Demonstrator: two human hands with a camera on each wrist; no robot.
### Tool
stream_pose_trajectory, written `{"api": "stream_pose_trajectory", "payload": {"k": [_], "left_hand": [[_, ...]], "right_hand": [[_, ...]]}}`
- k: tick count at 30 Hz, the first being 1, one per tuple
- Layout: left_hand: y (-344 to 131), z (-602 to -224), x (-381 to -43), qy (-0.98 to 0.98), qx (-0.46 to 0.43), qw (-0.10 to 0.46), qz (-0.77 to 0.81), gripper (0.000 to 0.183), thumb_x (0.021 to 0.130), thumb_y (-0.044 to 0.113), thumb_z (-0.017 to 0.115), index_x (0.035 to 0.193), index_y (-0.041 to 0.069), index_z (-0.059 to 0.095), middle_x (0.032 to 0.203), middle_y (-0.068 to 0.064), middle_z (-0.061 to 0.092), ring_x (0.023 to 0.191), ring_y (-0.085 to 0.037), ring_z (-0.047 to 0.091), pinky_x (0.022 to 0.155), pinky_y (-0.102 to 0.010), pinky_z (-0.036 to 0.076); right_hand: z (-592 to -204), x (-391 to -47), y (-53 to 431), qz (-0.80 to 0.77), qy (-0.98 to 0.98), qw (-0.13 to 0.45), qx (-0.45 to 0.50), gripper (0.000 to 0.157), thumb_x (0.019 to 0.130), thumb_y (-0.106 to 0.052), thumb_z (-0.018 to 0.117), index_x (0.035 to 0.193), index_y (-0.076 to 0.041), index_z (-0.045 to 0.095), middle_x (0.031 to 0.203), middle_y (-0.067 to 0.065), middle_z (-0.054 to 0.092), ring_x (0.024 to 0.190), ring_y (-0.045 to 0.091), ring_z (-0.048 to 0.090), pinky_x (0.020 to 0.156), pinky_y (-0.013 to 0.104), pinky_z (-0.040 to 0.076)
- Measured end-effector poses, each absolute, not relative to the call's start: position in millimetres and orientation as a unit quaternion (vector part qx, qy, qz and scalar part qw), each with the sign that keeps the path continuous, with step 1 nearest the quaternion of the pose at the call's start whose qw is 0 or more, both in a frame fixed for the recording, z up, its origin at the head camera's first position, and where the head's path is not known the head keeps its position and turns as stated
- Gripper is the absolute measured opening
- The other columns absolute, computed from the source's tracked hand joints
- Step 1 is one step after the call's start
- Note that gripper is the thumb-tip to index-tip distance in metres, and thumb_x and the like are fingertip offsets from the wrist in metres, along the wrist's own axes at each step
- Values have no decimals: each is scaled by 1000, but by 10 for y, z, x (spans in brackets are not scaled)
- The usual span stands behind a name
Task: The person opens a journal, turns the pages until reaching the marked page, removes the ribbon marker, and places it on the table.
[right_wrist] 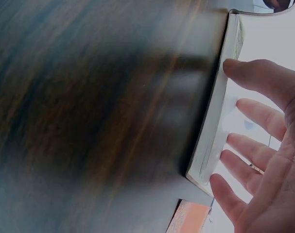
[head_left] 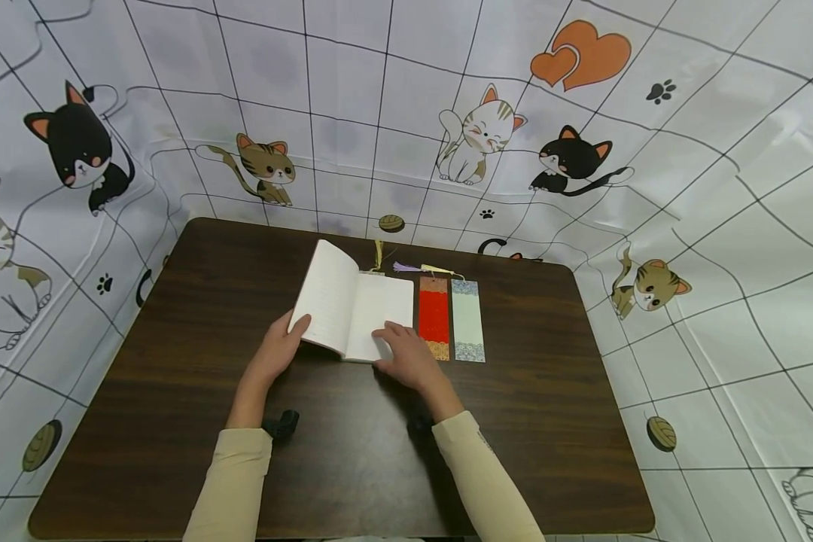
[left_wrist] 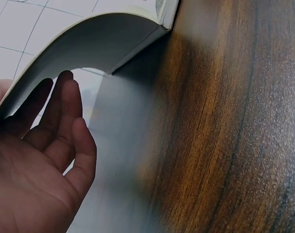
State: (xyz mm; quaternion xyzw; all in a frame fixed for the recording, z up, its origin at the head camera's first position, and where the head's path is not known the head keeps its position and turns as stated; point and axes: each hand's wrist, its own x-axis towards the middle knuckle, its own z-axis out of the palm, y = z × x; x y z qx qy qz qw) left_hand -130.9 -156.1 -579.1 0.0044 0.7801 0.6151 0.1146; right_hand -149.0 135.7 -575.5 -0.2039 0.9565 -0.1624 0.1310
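Observation:
An open notebook (head_left: 382, 305) with blank pages lies on the table, its left side raised and bowed. My left hand (head_left: 275, 350) holds that raised side near its lower corner, thumb on the page. In the left wrist view, the fingers of the left hand (left_wrist: 45, 150) are behind the dark cover (left_wrist: 96, 41). My right hand (head_left: 409, 357) rests on the lower part of the right page. Seen from the right wrist, the right hand (right_wrist: 264, 145) has spread fingers over the page and its thumb at the bottom edge.
Right of the notebook lie a red bookmark (head_left: 433, 312) and a pale green bookmark (head_left: 467, 320), with a purple tassel (head_left: 406, 267) and a cream tassel (head_left: 436, 269) above. A yellow tassel (head_left: 379, 254) extends past the notebook's top. Cat-patterned sheeting (head_left: 352, 90) surrounds the brown table (head_left: 549, 421).

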Motion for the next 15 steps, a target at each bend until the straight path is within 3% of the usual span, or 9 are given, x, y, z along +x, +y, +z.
{"api": "stream_pose_trajectory", "payload": {"k": [6,15], "left_hand": [[-1554,-5798,-1303,779,1,114,617,74,115,55,43,172,11,27,172,-20,38,159,-42,36,127,-66,32],[-1560,-5774,-1290,783,-5,118,611,74,115,55,42,173,11,24,173,-22,35,158,-43,37,125,-67,34]], "right_hand": [[-5733,-1487,1364,-158,956,130,-210,53,101,-34,75,151,-22,61,169,8,47,150,35,51,123,57,43],[-5780,-1470,1363,-91,958,95,-253,49,105,-19,68,153,-21,59,167,10,50,147,30,56,118,46,52]]}}
